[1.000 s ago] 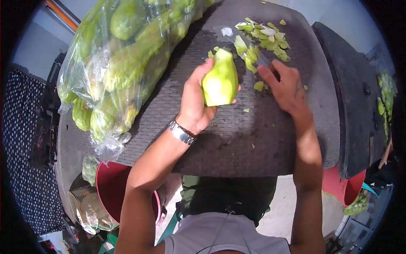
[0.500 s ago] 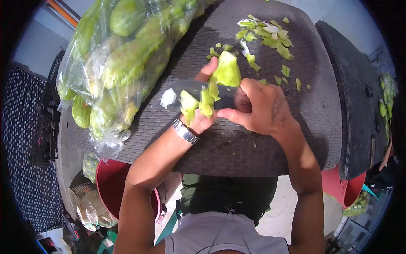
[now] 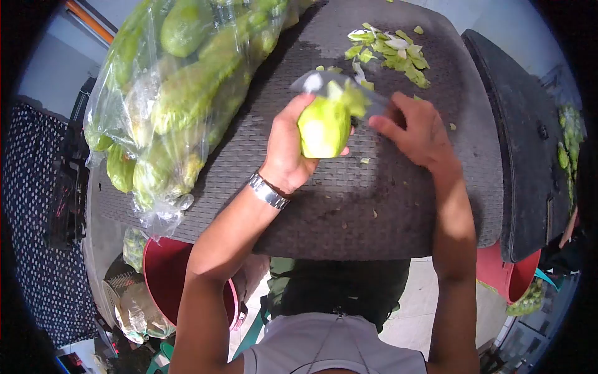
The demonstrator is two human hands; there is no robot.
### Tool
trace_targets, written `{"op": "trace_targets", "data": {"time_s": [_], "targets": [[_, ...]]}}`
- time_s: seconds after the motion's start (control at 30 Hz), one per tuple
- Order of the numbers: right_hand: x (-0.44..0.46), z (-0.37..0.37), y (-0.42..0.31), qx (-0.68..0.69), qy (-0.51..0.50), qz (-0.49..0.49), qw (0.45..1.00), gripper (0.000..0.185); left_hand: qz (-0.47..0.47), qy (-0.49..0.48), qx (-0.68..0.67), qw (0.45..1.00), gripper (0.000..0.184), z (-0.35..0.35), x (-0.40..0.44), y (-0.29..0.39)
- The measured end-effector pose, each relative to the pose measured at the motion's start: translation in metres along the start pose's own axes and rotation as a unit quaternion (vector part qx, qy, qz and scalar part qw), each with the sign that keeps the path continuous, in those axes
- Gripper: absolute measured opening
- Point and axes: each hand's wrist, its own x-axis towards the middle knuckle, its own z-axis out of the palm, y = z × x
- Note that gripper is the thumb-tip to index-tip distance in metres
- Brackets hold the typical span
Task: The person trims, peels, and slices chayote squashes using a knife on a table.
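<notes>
My left hand [image 3: 288,146], with a metal watch [image 3: 268,191] at the wrist, is wrapped around a partly peeled green chayote [image 3: 324,128] above the table. The chayote's pale, bright flesh faces me. My right hand [image 3: 418,129] grips a broad-bladed knife [image 3: 375,100] whose handle is mostly hidden in the fingers. The blade reaches left just beyond the chayote's far end, blurred by motion. Green peel pieces [image 3: 350,98] and a whitish scrap [image 3: 313,83] cling to the blade.
A clear plastic bag [image 3: 205,93] full of green chayotes lies on the left of the dark woven-pattern table [image 3: 349,224]. Peelings [image 3: 398,53] are piled at the far right. Red tubs [image 3: 165,274] stand below, and a dark chair back [image 3: 517,156] stands at right.
The left hand has turned and raised the chayote, now showing its peeled side. The knife has moved from the near side to beyond the chayote, and the right hand has shifted right.
</notes>
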Motion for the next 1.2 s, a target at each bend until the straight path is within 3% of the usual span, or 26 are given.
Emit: {"op": "trace_targets", "data": {"time_s": [0.13,0.17,0.23,0.33,0.43,0.53,0.6,0.63,0.8,0.83,0.9,1.0,1.1,1.2], "targets": [[0.002,-0.011,0.017,-0.023,0.056,0.035,0.998,0.057,-0.021,0.006,-0.007,1.000,0.057,0.003,0.002,0.002],[0.003,-0.012,0.015,0.069,0.017,0.123,0.990,0.060,-0.021,0.009,-0.016,1.000,0.057,0.003,0.002,0.002],[0.002,-0.015,0.005,0.247,-0.059,0.292,0.922,0.068,-0.013,0.027,-0.020,0.999,0.057,0.006,0.002,0.003],[-0.003,-0.014,-0.030,0.362,-0.128,0.361,0.850,0.080,0.001,0.034,-0.025,0.999,0.057,0.008,0.002,0.004],[-0.006,0.003,-0.027,0.384,-0.209,0.312,0.844,0.081,0.010,0.051,-0.057,0.997,0.055,0.008,0.004,0.003],[-0.008,0.006,-0.039,0.443,-0.211,0.293,0.821,0.071,0.021,0.065,-0.051,0.996,0.053,0.009,0.005,0.001],[-0.008,0.015,-0.039,0.244,-0.108,0.179,0.947,0.069,0.037,0.068,-0.024,0.997,0.053,0.007,0.004,0.003],[-0.008,0.019,-0.040,0.137,-0.051,0.117,0.982,0.069,0.041,0.065,-0.009,0.997,0.053,0.006,0.002,0.003],[-0.015,0.022,-0.047,0.111,-0.053,-0.022,0.992,0.050,0.135,0.060,0.055,0.988,0.061,-0.006,-0.002,-0.019],[-0.016,0.023,-0.047,0.098,-0.045,-0.045,0.993,0.046,0.175,0.014,0.063,0.983,0.065,-0.016,0.000,-0.026],[-0.017,0.021,-0.048,0.090,-0.047,-0.046,0.994,0.054,0.250,-0.079,0.077,0.962,0.072,-0.029,0.002,-0.032],[-0.014,0.017,-0.045,0.051,-0.030,-0.056,0.997,0.058,0.196,-0.031,0.075,0.977,0.065,-0.021,0.001,-0.026],[-0.008,0.006,-0.030,-0.006,0.019,-0.012,1.000,0.058,0.020,0.044,0.088,0.995,0.052,-0.002,-0.004,-0.003],[0.001,-0.004,-0.009,0.026,0.064,0.016,0.998,0.057,0.008,0.058,0.077,0.995,0.044,0.016,-0.006,0.006]]}}
